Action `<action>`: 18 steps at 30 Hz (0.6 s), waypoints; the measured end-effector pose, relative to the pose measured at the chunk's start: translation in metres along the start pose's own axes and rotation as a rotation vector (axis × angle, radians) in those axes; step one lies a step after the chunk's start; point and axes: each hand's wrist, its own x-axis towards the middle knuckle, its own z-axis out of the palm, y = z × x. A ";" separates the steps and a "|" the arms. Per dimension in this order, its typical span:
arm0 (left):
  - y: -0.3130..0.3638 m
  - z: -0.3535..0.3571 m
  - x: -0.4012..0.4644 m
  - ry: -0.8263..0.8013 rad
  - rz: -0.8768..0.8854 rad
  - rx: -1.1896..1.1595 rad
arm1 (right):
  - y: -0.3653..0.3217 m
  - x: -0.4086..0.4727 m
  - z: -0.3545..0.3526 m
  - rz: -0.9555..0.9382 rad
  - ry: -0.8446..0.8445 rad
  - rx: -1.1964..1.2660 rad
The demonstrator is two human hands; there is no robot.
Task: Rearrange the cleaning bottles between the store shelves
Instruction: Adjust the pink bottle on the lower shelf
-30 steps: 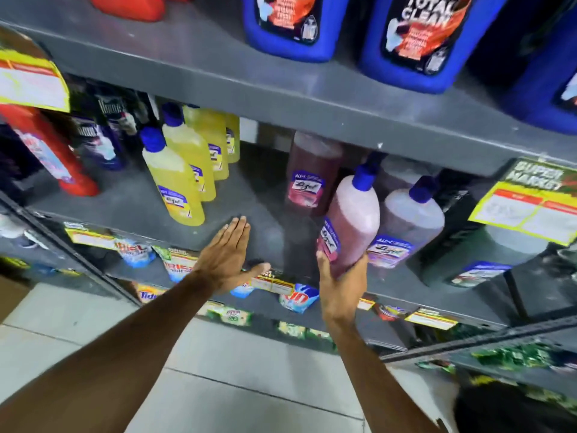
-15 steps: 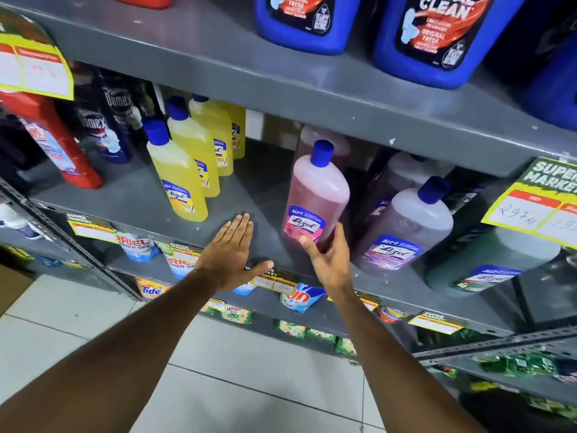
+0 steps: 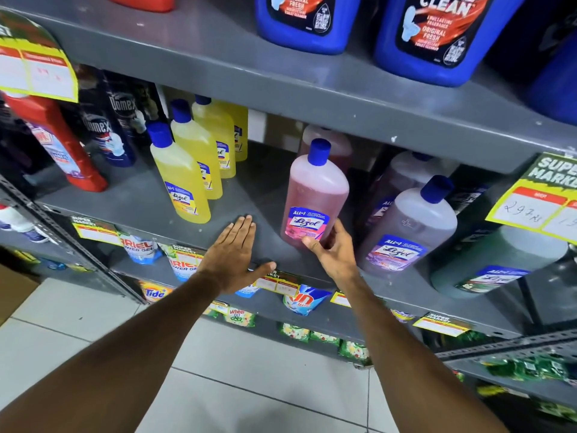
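A pink Lizol bottle point(image 3: 315, 195) with a blue cap stands upright on the grey middle shelf point(image 3: 131, 201). My right hand point(image 3: 334, 254) cups its base, thumb on the front below the label and fingers round its right side. My left hand point(image 3: 234, 257) lies flat, palm down with fingers together, on the shelf's front edge just left of the bottle and holds nothing. Another pink bottle point(image 3: 337, 145) stands behind the first, partly hidden. A row of yellow Lizol bottles point(image 3: 181, 182) stands to the left, a lilac one point(image 3: 412, 226) to the right.
A green bottle point(image 3: 499, 260) sits at the far right under a yellow price tag point(image 3: 543, 201). Dark Domex bottles point(image 3: 106, 132) and a red bottle point(image 3: 65, 151) fill the shelf's left end. Big blue jugs point(image 3: 306, 20) stand on the shelf above. Detergent pouches hang below.
One second ago my right hand held the pink bottle tilted beside the lilac one. It moved left and now stands upright in the gap. My left hand stayed put.
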 end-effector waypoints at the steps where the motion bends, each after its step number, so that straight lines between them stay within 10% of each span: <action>1: 0.000 0.000 0.000 0.004 0.003 0.000 | 0.001 0.000 0.000 -0.001 0.001 0.004; 18: 0.002 0.000 0.000 0.016 -0.001 -0.010 | 0.010 -0.001 0.002 -0.004 -0.003 -0.024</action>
